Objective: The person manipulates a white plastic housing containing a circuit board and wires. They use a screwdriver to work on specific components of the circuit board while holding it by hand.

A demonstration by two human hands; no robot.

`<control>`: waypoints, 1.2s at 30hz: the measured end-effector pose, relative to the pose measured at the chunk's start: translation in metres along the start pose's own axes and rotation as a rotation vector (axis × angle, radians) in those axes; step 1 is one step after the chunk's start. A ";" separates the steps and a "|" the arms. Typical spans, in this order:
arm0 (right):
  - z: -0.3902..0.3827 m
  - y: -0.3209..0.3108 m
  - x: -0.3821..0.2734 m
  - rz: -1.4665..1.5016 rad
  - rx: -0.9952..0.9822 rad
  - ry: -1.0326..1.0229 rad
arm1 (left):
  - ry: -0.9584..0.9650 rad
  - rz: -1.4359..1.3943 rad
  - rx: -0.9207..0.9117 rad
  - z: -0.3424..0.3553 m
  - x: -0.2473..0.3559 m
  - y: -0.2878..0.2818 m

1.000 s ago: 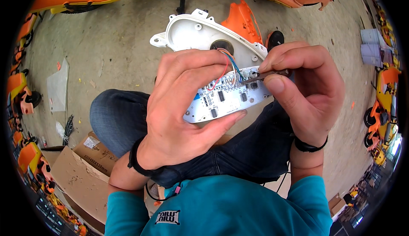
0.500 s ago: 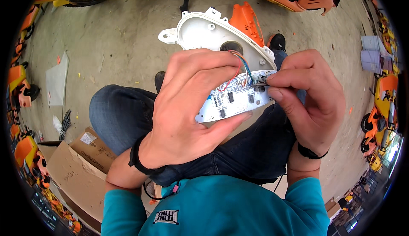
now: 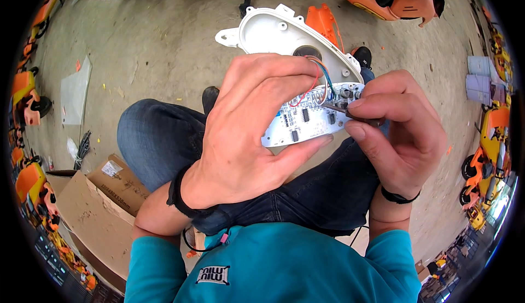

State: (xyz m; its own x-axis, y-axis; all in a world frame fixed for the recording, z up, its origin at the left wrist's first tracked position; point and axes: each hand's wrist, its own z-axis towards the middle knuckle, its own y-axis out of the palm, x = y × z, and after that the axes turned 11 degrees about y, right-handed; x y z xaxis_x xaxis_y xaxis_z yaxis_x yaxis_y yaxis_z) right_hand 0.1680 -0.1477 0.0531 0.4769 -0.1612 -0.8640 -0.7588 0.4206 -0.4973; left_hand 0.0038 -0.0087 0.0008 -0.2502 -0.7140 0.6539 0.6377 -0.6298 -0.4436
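Circuit board [image 3: 317, 127], clamped in left hand [image 3: 238, 133]; just beside it, right hand [image 3: 407, 131], pinching dark tool [image 3: 369, 121]

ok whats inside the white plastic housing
Small posts and a dark round patch show inside the white housing. The left hand and circuit board cover its near side; anything there is hidden.

Stained concrete floor [image 3: 158, 62], orange-yellow vehicles [image 3: 496, 121], bright light [image 3: 502, 207] at right

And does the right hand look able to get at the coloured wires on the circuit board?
Probably yes: the right hand holds a slim dark tool, its tip near the coloured wires, and the left hand, gripping the circuit board, seems to leave that side free.
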 end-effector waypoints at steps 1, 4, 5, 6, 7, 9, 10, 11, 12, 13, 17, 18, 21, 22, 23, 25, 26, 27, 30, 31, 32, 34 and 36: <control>0.000 0.001 0.001 -0.012 -0.002 -0.035 | 0.001 -0.001 0.005 0.000 0.000 0.000; 0.008 0.002 0.011 -0.082 -0.018 -0.224 | 0.011 -0.009 0.011 0.000 0.000 0.001; 0.010 0.002 0.012 -0.096 -0.026 -0.270 | 0.011 -0.009 0.014 0.000 0.000 0.001; 0.010 0.003 0.013 -0.093 -0.021 -0.291 | 0.011 -0.010 0.016 0.000 0.000 0.001; 0.010 0.004 0.014 -0.091 -0.016 -0.312 | 0.011 -0.010 0.019 0.001 0.000 0.001; 0.009 0.005 0.016 -0.049 0.017 -0.281 | 0.010 -0.012 0.024 0.001 0.001 0.001; 0.008 0.005 0.017 -0.027 0.034 -0.255 | 0.009 -0.013 0.027 0.001 0.001 0.001; 0.006 0.005 0.015 -0.004 0.052 -0.204 | 0.009 -0.011 0.030 0.001 0.001 0.001; 0.004 0.005 0.014 0.024 0.060 -0.153 | 0.009 -0.009 0.031 0.001 0.001 0.001; 0.002 0.005 0.012 0.053 0.070 -0.103 | 0.010 -0.007 0.033 0.002 0.001 0.001; -0.003 0.010 0.010 0.193 0.108 0.010 | 0.003 -0.013 0.035 0.001 0.002 0.001; -0.003 0.010 0.012 0.203 0.114 -0.002 | 0.001 -0.013 0.037 0.001 0.002 0.001; -0.001 0.010 0.017 0.188 0.107 -0.061 | 0.001 -0.014 0.038 0.001 0.002 0.001; 0.000 0.010 0.018 0.178 0.103 -0.077 | 0.002 -0.015 0.038 0.001 0.002 0.001; 0.001 0.010 0.017 0.174 0.102 -0.080 | 0.003 -0.015 0.037 0.001 0.002 0.001; 0.002 0.011 0.017 0.171 0.097 -0.091 | 0.006 -0.015 0.037 0.001 0.002 0.001; 0.002 0.011 0.018 0.173 0.094 -0.098 | 0.005 -0.016 0.037 0.001 0.002 0.001; 0.002 0.012 0.017 0.183 0.099 -0.092 | 0.005 -0.018 0.038 0.001 0.002 0.002; 0.000 0.015 0.014 0.214 0.121 -0.058 | -0.007 -0.020 0.033 0.001 0.003 0.002; 0.000 0.015 0.013 0.220 0.122 -0.051 | -0.013 -0.021 0.031 0.001 0.003 0.002; 0.001 0.015 0.014 0.213 0.111 -0.053 | -0.018 -0.016 0.025 0.000 0.003 0.001; 0.002 0.016 0.015 0.221 0.099 -0.059 | -0.026 -0.006 0.010 0.000 0.004 -0.001; 0.002 0.015 0.016 0.215 0.091 -0.061 | -0.024 -0.005 0.007 0.000 0.004 -0.001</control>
State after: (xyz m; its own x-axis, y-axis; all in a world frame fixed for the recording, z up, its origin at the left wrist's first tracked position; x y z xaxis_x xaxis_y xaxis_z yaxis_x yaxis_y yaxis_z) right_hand 0.1652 -0.1421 0.0317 0.3367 -0.0060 -0.9416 -0.8038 0.5190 -0.2907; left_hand 0.0023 -0.0107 0.0036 -0.2363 -0.7032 0.6705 0.6413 -0.6313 -0.4360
